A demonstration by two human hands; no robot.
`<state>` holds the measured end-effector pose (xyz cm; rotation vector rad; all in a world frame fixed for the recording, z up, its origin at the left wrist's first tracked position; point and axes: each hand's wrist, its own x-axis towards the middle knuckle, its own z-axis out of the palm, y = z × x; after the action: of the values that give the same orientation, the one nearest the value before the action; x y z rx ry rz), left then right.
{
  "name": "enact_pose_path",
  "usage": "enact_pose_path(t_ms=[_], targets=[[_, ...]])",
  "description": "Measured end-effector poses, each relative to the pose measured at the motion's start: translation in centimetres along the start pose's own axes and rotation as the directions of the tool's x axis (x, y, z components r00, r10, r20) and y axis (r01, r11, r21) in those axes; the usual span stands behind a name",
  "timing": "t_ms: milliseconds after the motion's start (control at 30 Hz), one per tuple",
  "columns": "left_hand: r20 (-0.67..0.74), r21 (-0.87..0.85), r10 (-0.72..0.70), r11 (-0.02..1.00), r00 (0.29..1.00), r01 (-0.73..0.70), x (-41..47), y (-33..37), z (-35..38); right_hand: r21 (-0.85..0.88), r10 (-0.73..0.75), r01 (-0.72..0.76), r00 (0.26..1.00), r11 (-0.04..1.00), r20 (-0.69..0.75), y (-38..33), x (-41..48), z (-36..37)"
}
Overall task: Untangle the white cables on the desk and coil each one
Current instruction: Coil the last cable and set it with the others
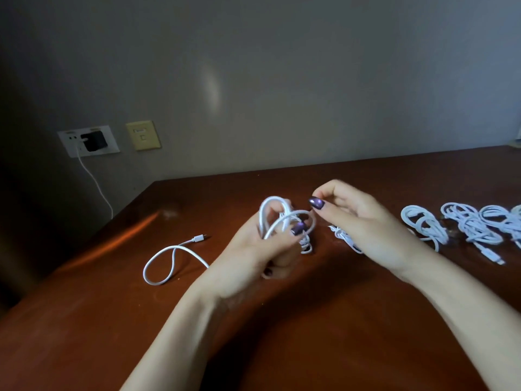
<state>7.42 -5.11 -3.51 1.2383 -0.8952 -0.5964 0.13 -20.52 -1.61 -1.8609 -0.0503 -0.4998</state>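
My left hand (pixel 262 249) grips a bundle of white cable loops (pixel 277 215) just above the brown desk (pixel 310 334). A strand from that bundle arcs right to my right hand (pixel 363 221), whose thumb and forefinger pinch it. The same cable's loose tail (pixel 166 261) curls on the desk to the left and ends in a small plug (pixel 198 238). A tangled white cable (pixel 345 237) lies partly hidden under my right hand. Three coiled white cables sit to the right: one (pixel 425 224), another (pixel 473 227), and one cut off by the frame edge (pixel 507 221).
A wall outlet plate (pixel 67 139) at the left holds a black charger (pixel 93 141), with a white cord (pixel 95 184) hanging down past the desk's left edge. A yellow wall plate (pixel 143 135) is beside it. The wall runs along the desk's far edge.
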Motion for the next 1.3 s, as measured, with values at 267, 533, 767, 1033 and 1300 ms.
enact_pose_path(t_ms=[267,533,767,1033,1300], targets=[[0.045,-0.011,-0.029,1.000,0.999,0.029,0.2,0.0,-0.5,-0.103,-0.200,0.190,0.975,0.976,-0.094,1.1,-0.4,1.1],[-0.008,0.059,-0.148,0.987,0.989,0.148,0.4,-0.5,0.5,-0.363,-0.339,0.238,0.908,0.901,-0.247,1.4,-0.6,1.5],[-0.267,-0.281,-0.037,0.959,0.963,-0.041,1.1,0.7,-0.3,-0.044,0.106,-0.103,0.991,0.994,0.085,2.3,-0.7,2.9],[-0.524,0.033,0.127,0.991,0.842,-0.130,1.5,-0.3,-2.2,-0.389,-0.006,0.075,0.985,0.918,0.175,2.2,-1.6,4.2],[-0.564,-0.236,-0.046,0.966,0.824,-0.108,1.8,0.3,-2.5,-0.380,0.011,-0.034,0.998,0.924,-0.064,1.8,-1.1,3.2]])
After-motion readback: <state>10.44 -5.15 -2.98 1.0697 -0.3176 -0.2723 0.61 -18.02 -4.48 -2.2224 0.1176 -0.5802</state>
